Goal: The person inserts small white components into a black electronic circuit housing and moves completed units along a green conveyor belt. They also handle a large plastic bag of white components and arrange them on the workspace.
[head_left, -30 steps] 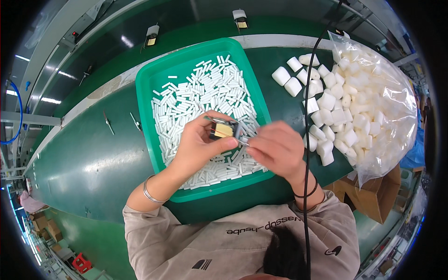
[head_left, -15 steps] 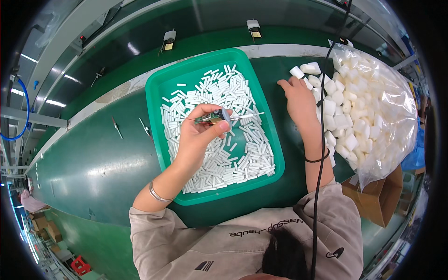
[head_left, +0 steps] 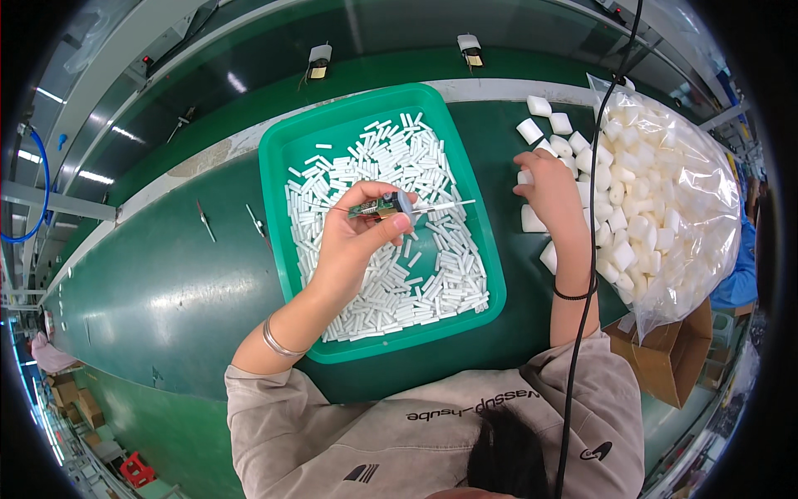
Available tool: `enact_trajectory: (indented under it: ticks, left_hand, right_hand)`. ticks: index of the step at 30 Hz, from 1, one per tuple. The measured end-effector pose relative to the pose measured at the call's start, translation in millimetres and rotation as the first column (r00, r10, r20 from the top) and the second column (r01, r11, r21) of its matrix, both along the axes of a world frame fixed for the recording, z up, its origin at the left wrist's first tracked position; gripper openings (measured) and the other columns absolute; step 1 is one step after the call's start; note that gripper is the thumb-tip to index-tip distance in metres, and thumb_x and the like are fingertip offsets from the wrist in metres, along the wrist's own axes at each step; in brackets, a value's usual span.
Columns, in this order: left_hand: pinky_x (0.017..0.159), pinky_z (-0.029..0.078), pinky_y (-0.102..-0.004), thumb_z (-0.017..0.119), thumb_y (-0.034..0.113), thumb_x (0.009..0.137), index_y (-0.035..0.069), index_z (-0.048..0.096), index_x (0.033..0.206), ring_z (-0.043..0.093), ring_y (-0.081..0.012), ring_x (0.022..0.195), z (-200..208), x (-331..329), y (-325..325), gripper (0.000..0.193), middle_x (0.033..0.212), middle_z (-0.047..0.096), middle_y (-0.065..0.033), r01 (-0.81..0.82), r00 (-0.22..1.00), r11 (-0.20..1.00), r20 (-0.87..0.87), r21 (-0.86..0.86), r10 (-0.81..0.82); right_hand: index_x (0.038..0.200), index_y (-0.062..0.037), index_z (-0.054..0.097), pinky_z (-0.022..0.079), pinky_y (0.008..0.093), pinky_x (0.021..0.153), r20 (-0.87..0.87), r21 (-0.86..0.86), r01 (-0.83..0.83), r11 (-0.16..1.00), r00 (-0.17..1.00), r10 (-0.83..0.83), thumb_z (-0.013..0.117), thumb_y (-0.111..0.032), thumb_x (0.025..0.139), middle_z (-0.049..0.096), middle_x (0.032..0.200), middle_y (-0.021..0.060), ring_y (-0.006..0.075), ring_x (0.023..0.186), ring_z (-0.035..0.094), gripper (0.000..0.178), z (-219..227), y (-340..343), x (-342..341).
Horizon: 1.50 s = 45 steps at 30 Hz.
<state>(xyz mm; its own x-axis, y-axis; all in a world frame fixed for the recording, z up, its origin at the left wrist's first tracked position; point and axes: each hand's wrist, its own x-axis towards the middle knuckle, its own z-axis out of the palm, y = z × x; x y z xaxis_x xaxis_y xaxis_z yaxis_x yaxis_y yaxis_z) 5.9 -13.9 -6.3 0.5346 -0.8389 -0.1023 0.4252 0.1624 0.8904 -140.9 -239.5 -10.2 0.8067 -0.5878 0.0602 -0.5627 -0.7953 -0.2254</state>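
My left hand [head_left: 359,229] is held over the green tray [head_left: 278,162] and pinches a small electronic part [head_left: 384,205] with a thin wire sticking out to the right. The tray is full of short white tubes [head_left: 424,266]. My right hand [head_left: 550,187] has reached to the right and rests on the white foam blocks [head_left: 540,133] lying on the green belt beside a big clear bag. Its fingers curl around one white block [head_left: 524,177] at the pile's edge.
A large clear plastic bag [head_left: 673,191] stuffed with white foam blocks lies at the right. A cardboard box [head_left: 669,362] stands below it. A black cable [head_left: 594,216] hangs down across my right arm. Small tools [head_left: 204,220] lie on the green belt [head_left: 150,291] left of the tray.
My right hand left the part over the tray and moved right to the foam blocks. My left hand kept the part and stayed over the tray.
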Motion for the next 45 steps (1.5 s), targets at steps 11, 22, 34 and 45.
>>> enact_trajectory:
  ticks: [11,22,34,45]
  left_hand:
    - [0.062,0.044,-0.0223,0.065,0.004,0.074,0.003,0.053,0.095,0.056,-0.0104,0.075,0.1,-2.0,-1.0,0.025,0.100,0.060,-0.0119,0.016,1.000,1.000,-0.002,0.016,-0.016]
    - [0.074,0.051,-0.0264,0.066,-0.006,0.068,0.003,0.052,0.095,0.056,-0.0164,0.094,2.2,-7.6,4.1,0.031,0.100,0.059,-0.0131,0.052,0.998,0.997,0.029,-0.058,-0.051]
    - [0.080,0.048,-0.0291,0.071,-0.007,0.063,0.001,0.057,0.091,0.057,-0.0182,0.092,-3.5,-10.1,6.1,0.032,0.098,0.058,-0.0117,0.082,0.906,0.990,0.423,-0.118,-0.024]
    - [0.085,0.046,-0.0289,0.072,-0.006,0.063,0.001,0.056,0.092,0.058,-0.0157,0.091,7.7,-14.0,4.0,0.034,0.094,0.060,-0.0091,0.216,0.934,0.975,0.279,0.057,-0.224]
  right_hand:
    - [0.092,-0.0053,0.060,0.046,0.0372,0.069,0.017,-0.047,-0.014,0.999,1.000,0.015,0.069,-0.007,0.063,0.059,0.090,0.0112,0.0303,0.080,0.057,0.030,5.1,-0.4,-15.0]
    - [0.099,0.0008,0.052,0.048,0.0230,0.070,0.680,0.719,-0.502,0.481,0.651,-0.337,0.065,0.003,0.072,0.055,0.093,0.0067,0.0134,0.084,0.058,0.031,6.1,96.5,-4.4]
    - [0.099,0.0027,0.055,0.051,0.0259,0.071,0.708,0.681,-0.473,0.559,0.619,-0.339,0.068,0.003,0.069,0.059,0.096,0.0101,0.0144,0.081,0.060,0.033,1.4,111.7,-7.8]
    - [0.076,-0.0011,0.056,0.048,0.0273,0.059,0.830,0.307,-0.513,0.802,0.556,0.038,0.080,-0.015,0.055,0.062,0.079,0.0131,0.0222,0.069,0.061,0.035,-6.3,105.8,-12.0]
